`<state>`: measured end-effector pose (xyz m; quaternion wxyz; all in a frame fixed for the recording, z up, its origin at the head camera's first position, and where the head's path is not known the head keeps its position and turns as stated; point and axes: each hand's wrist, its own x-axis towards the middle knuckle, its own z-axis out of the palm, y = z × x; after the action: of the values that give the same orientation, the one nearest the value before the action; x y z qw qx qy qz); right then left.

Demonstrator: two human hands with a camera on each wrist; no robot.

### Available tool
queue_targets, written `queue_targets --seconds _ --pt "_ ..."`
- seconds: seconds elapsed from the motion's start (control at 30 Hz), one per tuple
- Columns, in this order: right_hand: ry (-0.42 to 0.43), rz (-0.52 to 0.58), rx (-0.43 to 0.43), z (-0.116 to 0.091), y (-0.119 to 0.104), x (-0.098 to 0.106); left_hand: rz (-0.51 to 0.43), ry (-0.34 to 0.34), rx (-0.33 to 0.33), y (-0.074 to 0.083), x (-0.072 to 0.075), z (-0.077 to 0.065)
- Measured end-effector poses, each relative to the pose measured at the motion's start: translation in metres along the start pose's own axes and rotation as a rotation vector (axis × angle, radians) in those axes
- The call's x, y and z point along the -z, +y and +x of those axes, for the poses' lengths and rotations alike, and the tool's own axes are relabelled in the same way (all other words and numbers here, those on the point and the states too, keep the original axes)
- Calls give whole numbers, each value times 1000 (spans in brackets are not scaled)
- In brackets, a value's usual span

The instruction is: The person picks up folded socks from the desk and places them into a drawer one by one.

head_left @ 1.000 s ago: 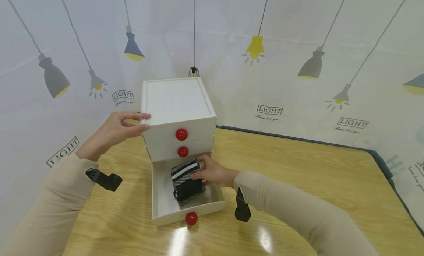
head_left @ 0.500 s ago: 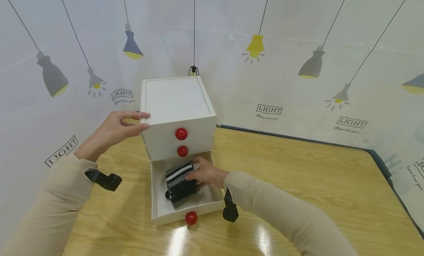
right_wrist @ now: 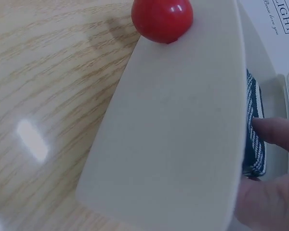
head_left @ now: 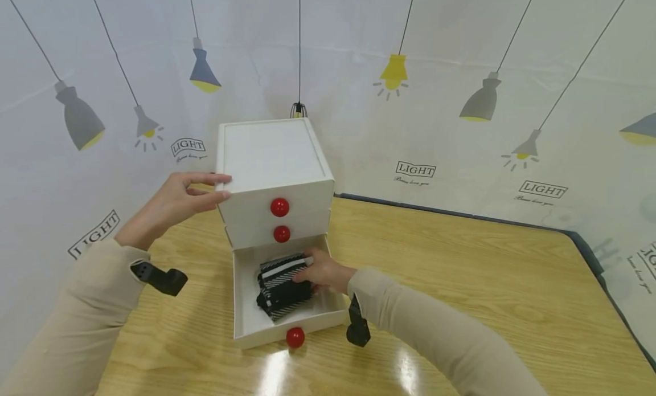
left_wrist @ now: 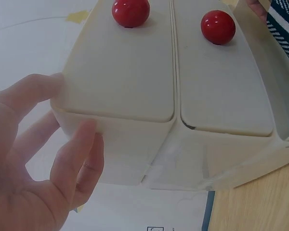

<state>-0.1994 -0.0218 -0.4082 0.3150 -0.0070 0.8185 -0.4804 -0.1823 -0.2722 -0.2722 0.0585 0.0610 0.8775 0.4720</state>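
In the head view, a white drawer cabinet (head_left: pixel 271 151) with red ball knobs has its bottom drawer (head_left: pixel 287 330) pulled out. A folded black-and-white striped cloth (head_left: pixel 282 293) is inside this drawer. My right hand (head_left: pixel 328 270) reaches over the drawer's right side and grips the cloth's right edge; some fingers are hidden behind it. The right wrist view shows the thumb and a finger at the cloth (right_wrist: pixel 254 144), partly behind the drawer front. My left hand (left_wrist: pixel 43 149) rests its fingertips on the cabinet's upper left front corner, one on top, others along the side.
The cabinet stands on a wooden table (head_left: pixel 461 259), with table surface on both sides. Two upper drawers, with red knobs (head_left: pixel 279 207), are closed. A white backdrop (head_left: pixel 353 99) printed with hanging lamps rises behind. Each wrist wears a black camera mount (head_left: pixel 357 325).
My right hand shifted left with the cloth, then slightly right again. The cloth turned a little and sits further left in the drawer. My left hand stayed at the cabinet's corner.
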Motion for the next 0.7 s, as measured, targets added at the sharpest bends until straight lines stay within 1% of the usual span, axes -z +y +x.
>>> queue_targets --seconds 0.2,0.27,0.47,0.6,0.7 --pt "-19 -12 11 -3 0 2 -10 -3 8 -2 0 2" --pt "-33 -19 32 -5 -1 5 -11 -1 13 -2 0 2" --pt "-91 -6 110 -17 -9 18 -11 -4 8 -1 0 1" --pt "-109 -20 119 -26 -14 27 -2 1 6 -1 0 0" --pt "-124 -4 126 -33 -17 33 1 7 4 0 0 -1"
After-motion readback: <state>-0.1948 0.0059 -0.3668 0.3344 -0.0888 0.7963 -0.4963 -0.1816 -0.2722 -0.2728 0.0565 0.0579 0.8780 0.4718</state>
